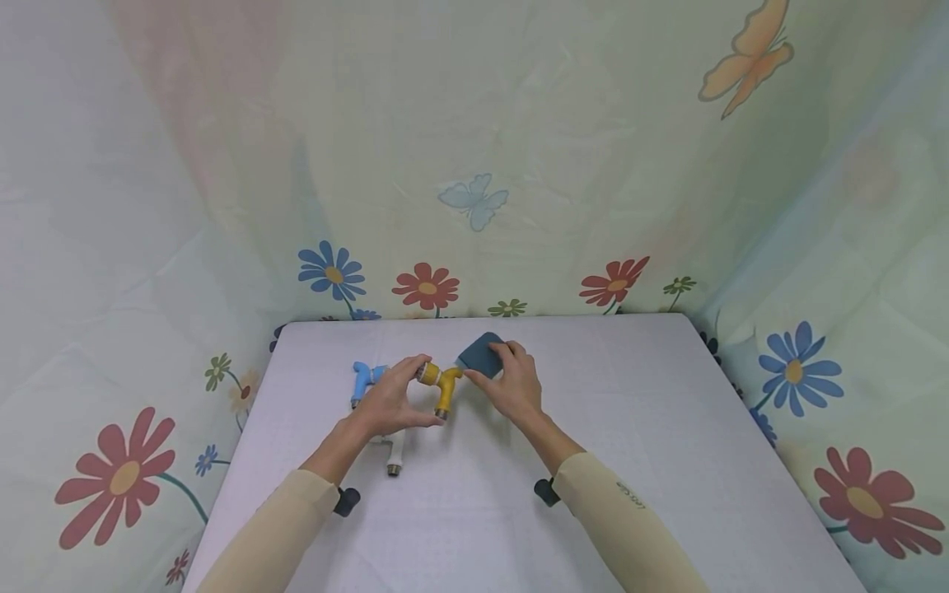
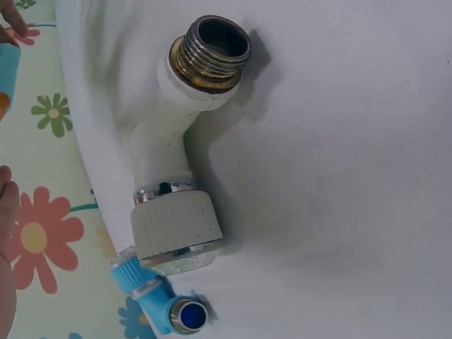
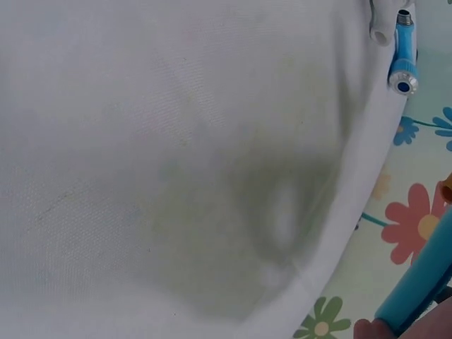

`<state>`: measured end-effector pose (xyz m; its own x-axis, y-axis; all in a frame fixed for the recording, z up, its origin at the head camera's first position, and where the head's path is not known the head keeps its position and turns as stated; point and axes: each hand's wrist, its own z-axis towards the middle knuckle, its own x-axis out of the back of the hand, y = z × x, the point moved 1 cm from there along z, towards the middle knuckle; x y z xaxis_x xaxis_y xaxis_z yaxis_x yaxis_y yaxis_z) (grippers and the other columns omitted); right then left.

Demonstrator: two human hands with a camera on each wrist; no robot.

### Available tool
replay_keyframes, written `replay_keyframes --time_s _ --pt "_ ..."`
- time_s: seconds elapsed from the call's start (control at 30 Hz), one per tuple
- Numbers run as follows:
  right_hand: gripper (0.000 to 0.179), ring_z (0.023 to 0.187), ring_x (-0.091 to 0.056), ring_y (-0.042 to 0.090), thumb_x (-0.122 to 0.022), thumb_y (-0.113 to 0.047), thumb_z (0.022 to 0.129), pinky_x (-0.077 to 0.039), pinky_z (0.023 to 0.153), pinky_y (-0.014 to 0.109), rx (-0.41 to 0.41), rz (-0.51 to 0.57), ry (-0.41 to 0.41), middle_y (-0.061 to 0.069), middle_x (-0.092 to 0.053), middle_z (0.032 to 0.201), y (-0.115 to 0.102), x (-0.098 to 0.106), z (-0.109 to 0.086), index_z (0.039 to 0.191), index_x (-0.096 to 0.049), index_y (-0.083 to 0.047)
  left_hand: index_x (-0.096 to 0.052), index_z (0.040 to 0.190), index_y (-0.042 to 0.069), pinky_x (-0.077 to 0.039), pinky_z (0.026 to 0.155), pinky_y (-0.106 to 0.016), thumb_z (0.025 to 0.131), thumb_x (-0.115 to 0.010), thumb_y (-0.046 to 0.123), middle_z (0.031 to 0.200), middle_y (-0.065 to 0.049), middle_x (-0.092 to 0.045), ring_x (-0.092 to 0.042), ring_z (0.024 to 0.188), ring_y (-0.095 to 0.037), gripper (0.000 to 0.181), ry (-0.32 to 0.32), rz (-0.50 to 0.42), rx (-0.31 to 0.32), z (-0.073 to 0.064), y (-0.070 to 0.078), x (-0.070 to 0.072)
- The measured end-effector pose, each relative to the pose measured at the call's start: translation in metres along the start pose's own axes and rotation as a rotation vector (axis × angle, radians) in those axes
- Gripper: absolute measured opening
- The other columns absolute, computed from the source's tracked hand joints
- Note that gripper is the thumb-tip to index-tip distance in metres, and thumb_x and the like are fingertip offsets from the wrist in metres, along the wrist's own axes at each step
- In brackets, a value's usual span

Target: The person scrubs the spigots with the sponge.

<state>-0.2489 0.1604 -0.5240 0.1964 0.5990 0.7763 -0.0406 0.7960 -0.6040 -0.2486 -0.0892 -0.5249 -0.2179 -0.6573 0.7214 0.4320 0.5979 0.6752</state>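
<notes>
My left hand (image 1: 391,403) holds a yellow tap (image 1: 447,385) between thumb and fingers, above the table; its metal threaded end points down. My right hand (image 1: 516,387) pinches a flat dark-teal pad (image 1: 479,356) whose lower left edge lies close to the tap. Whether the pad touches the tap I cannot tell. In the right wrist view the pad (image 3: 420,279) shows as a thick teal slab at the right edge. A white tap (image 2: 166,148) lies on the table below my left hand, its threaded mouth showing. Beyond it lies a blue tap (image 2: 159,300), partly hidden by my hand in the head view.
The table (image 1: 630,461) has a pale cloth cover. Behind and beside it hangs a flowered curtain (image 1: 549,148). Dark wrist straps (image 1: 546,492) sit under both forearms, near the beige sleeves (image 1: 619,515).
</notes>
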Motion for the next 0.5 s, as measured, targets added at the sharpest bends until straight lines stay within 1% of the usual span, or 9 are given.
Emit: replay_keyframes --time_s 0.1,0.2,0.33,0.5 --pt "0.079 0.139 -0.049 0.036 -0.081 -0.058 0.084 -0.051 0.110 0.054 0.025 0.041 0.016 0.015 -0.048 0.155 -0.0009 -0.0008 -0.0004 0.146 -0.058 -0.015 -0.043 0.155 0.023 -0.054 0.105 -0.056 0.070 -0.095 0.052 0.152 -0.006 -0.053 -0.057 0.136 -0.033 0.104 0.024 -0.039 0.023 0.0002 -0.0013 0.0016" --pt "0.079 0.141 -0.047 0.036 -0.081 -0.058 0.084 -0.050 0.112 0.054 0.045 0.076 0.007 0.015 -0.047 0.157 -0.0024 -0.0018 -0.0011 0.147 -0.058 -0.016 -0.043 0.154 0.024 -0.054 0.105 -0.057 0.069 -0.094 0.055 0.152 -0.006 -0.053 -0.057 0.136 -0.034 0.104 0.044 -0.054 0.036 0.0005 -0.0033 0.0032" --pt "0.077 0.143 -0.047 0.036 -0.081 -0.057 0.084 -0.050 0.112 0.053 0.078 0.123 -0.032 0.013 -0.046 0.158 -0.0036 -0.0037 -0.0030 0.147 -0.057 -0.019 -0.043 0.154 0.025 -0.055 0.105 -0.054 0.069 -0.093 0.057 0.152 -0.006 -0.053 -0.058 0.136 -0.034 0.104 0.049 -0.034 0.042 0.0011 -0.0057 0.0039" --pt "0.074 0.140 -0.050 0.035 -0.085 -0.048 0.084 -0.055 0.107 0.051 0.159 0.220 -0.082 0.012 -0.046 0.159 -0.0040 -0.0061 -0.0051 0.146 -0.059 -0.019 -0.043 0.155 0.025 -0.055 0.105 -0.055 0.070 -0.094 0.054 0.153 -0.006 -0.053 -0.058 0.136 -0.034 0.103 0.044 -0.032 0.056 0.0018 -0.0058 0.0033"
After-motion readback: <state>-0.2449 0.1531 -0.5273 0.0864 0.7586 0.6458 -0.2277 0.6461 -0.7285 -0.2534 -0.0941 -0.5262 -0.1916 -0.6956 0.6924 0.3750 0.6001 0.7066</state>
